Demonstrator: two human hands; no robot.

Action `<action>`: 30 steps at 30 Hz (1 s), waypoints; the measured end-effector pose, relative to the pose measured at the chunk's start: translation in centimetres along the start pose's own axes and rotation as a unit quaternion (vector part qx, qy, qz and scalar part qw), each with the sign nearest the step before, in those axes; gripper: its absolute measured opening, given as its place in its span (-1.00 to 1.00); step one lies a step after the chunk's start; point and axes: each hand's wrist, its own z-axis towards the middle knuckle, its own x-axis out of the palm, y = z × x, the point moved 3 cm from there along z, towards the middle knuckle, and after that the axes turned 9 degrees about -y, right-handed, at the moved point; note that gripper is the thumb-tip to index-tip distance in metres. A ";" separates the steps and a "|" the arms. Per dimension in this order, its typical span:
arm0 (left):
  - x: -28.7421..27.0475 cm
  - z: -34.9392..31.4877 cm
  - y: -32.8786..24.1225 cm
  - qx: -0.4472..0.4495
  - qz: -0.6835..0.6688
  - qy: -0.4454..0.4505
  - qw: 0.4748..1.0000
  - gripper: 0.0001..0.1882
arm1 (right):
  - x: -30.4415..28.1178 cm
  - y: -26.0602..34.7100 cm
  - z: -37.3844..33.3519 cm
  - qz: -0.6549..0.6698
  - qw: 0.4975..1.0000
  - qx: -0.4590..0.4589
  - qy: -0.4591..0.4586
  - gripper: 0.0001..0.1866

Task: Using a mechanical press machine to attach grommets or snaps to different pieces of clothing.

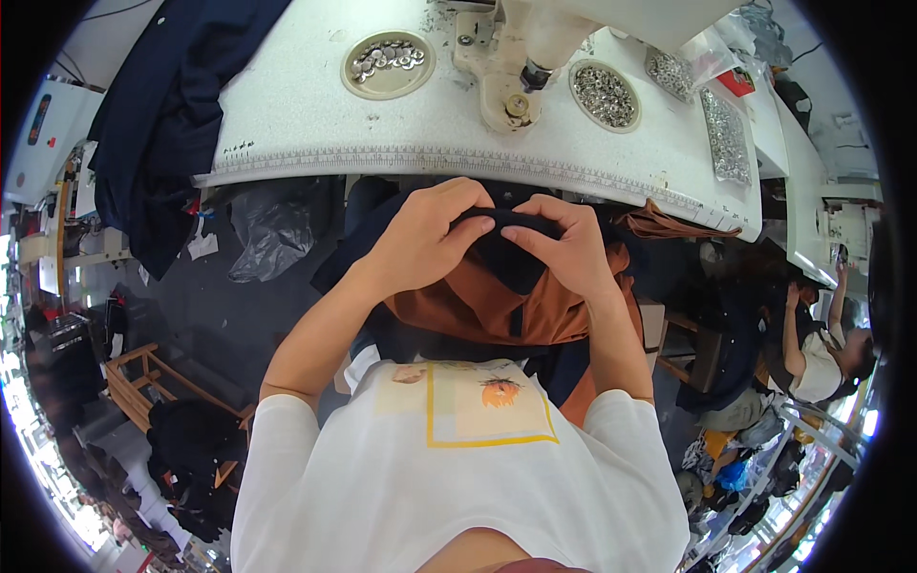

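A dark navy garment with rust-brown cloth [458, 306] lies across my lap, below the table's front edge. My left hand [425, 239] pinches the folded dark edge of the garment [511, 253] between thumb and fingers. Close beside it, my right hand [573, 244] grips the same edge, its thumb pointing toward the left thumb. The dark fold arches between the two hands. Just beyond them, on the white table [315, 124], stands a button press [506, 95] with a small round die. How the cloth runs under my fingers is hidden.
Sunk in the table are a dish of silver buttons [389, 62] and a dish of small metal fasteners [604, 95]. Bags of metal parts [726, 138] lie at right. Dark cloth [172, 134] hangs over the left end. A wooden stool [172, 387] stands left; another person [821, 358] sits far right.
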 end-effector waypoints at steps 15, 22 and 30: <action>0.1 8.8 2.7 -0.056 0.028 -0.138 0.988 -0.88 | -3.3 0.4 9.3 -0.055 0.991 -0.024 -0.117 -0.87; -0.1 10.2 3.6 -0.042 0.049 -0.156 0.986 -0.86 | -3.5 -0.2 11.0 -0.063 0.986 -0.033 -0.148 -0.84; -0.2 10.7 4.4 -0.046 0.056 -0.151 0.986 -0.83 | -3.6 -1.7 12.1 -0.040 0.990 -0.004 -0.133 -0.83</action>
